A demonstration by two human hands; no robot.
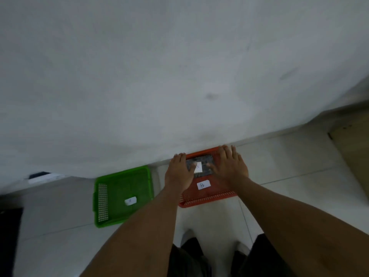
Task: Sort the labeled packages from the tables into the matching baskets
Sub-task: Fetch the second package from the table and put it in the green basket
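Observation:
A dark package (201,161) with a white label marked B sits over the far half of the red basket (207,198), which has its own white B label (203,185). My left hand (178,172) is at the package's left edge and my right hand (229,166) at its right edge. Both thumbs rest on its top, and the fingers stretch forward along its sides. I cannot tell whether the package touches the basket floor. To the left, the green basket (119,180) holds only a blurred white label (130,201).
Both baskets stand on a pale tiled floor against a white wall (179,76). A brown panel (353,148) stands at the right. A dark object (10,236) is at the left edge. My legs and feet (187,236) are just behind the red basket.

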